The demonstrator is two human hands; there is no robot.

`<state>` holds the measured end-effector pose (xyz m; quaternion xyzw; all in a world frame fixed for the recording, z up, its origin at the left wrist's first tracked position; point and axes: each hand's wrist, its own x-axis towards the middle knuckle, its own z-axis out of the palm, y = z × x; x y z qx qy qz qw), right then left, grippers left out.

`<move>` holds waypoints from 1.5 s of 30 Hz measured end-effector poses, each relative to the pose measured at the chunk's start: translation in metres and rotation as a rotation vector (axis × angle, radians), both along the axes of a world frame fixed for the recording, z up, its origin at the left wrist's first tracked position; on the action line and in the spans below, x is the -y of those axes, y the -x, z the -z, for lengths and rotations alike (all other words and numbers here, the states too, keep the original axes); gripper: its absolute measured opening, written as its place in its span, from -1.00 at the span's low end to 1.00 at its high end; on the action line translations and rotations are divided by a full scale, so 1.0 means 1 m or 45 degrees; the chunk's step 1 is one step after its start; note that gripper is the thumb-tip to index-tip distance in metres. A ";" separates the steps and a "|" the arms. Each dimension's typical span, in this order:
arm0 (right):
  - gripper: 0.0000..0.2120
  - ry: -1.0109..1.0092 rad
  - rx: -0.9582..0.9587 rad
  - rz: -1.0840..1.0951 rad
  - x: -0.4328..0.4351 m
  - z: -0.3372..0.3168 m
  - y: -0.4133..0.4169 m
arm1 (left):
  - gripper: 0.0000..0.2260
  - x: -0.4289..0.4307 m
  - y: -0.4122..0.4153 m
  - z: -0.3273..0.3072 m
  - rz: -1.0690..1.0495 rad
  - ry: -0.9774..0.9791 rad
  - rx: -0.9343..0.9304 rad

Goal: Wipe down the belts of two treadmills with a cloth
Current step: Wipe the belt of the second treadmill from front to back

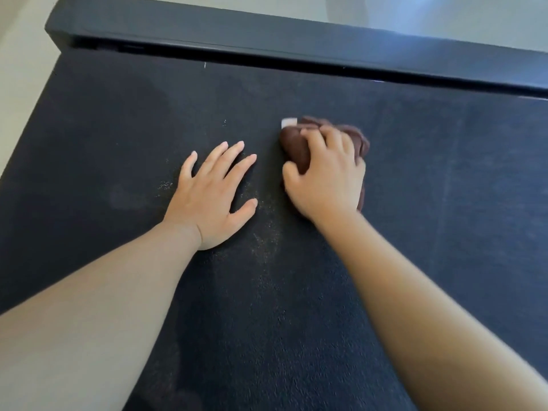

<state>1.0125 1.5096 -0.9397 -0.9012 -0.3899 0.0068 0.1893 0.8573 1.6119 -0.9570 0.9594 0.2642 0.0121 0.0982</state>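
A black treadmill belt [430, 179] fills most of the head view. My right hand [326, 176] grips a bunched brown cloth [295, 145] with a small white tag and holds it down on the belt near the middle. My left hand [212, 197] lies flat on the belt beside it, fingers spread and straight. Pale dust specks and faint smears show on the belt around and below my left hand.
A black side rail [267, 34] of the treadmill runs along the far edge of the belt. Beyond it and at the left edge lies a pale floor [17, 69].
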 end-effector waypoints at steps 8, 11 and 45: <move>-0.48 0.028 -0.026 0.004 -0.028 0.002 -0.016 | -0.35 0.000 0.002 0.001 -0.020 0.018 0.003; -0.47 0.053 -0.051 0.001 -0.074 -0.001 -0.046 | -0.35 -0.001 0.002 0.002 -0.004 0.014 0.015; -0.50 0.041 -0.037 -0.117 -0.107 0.000 0.018 | -0.48 -0.053 0.068 0.002 -0.098 0.023 0.020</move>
